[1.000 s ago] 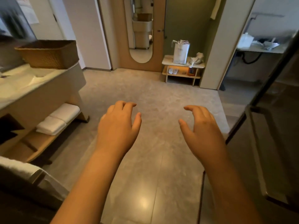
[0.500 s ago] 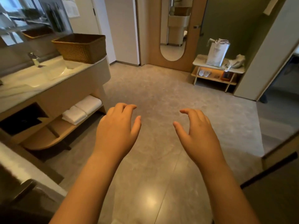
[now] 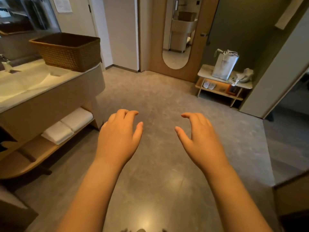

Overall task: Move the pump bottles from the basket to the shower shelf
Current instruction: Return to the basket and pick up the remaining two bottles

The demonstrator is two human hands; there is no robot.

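Wicker basket: one, on counter; left hand, right hand both empty, fingers spread.

You can read nothing here: the print on the white paper bag on the low table's top and the sheet on the wall are too blurred.
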